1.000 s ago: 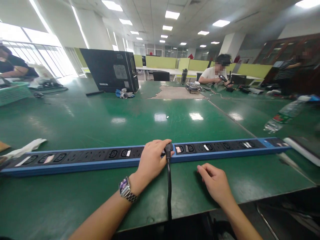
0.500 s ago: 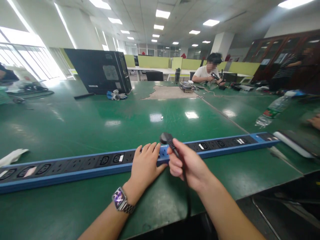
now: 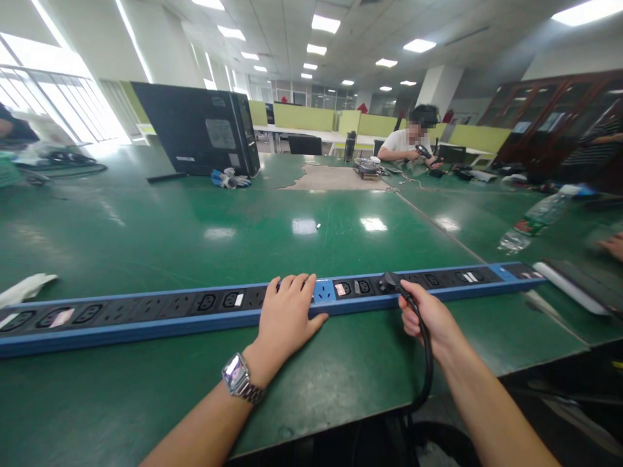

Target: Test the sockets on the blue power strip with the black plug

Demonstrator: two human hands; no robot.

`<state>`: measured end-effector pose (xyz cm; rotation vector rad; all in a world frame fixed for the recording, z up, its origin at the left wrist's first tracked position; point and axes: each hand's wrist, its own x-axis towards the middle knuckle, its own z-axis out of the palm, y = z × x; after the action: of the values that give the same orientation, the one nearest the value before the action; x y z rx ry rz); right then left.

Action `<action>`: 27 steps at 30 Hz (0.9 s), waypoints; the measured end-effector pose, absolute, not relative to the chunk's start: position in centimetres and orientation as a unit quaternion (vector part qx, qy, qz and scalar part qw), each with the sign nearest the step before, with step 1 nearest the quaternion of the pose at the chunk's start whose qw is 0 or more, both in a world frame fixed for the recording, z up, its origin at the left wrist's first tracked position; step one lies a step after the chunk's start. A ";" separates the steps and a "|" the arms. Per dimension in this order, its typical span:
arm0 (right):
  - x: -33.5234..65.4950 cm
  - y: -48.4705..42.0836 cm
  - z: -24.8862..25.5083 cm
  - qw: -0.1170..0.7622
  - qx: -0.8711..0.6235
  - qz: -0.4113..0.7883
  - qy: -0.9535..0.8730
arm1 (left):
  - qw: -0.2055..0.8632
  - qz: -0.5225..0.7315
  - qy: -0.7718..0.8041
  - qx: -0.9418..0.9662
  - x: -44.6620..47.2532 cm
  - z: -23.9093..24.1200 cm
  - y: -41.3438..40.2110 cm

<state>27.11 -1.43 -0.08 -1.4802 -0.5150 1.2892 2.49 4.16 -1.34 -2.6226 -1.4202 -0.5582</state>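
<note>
A long blue power strip point(image 3: 146, 311) with black sockets lies across the green table point(image 3: 195, 240) in front of me. My left hand point(image 3: 287, 314), with a wristwatch, rests flat on the strip near its middle, fingers stretched out. My right hand point(image 3: 428, 318) is closed round a black plug point(image 3: 389, 281) and its cable point(image 3: 427, 363), and holds the plug against a socket on the strip's right half. The cable drops over the table's near edge.
A black computer case point(image 3: 199, 130) stands at the back left with blue-white cloth beside it. A plastic bottle point(image 3: 540, 217) lies at the right. A white rag point(image 3: 24, 288) lies at the left. A person sits at the far side, others at the edges.
My right hand has carried the plug from above the strip's middle to a socket further right and lowered it onto the strip. My left hand has stayed on the strip.
</note>
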 end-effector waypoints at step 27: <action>26.8 -0.8 1.9 0.481 -0.712 0.423 -0.288 | 0.063 -0.194 -0.459 -0.864 2.4 -1.4 4.2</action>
<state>26.80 -0.78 1.90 -1.7348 -0.7018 1.0316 2.43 4.18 -1.39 -2.6119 -1.3877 -0.5868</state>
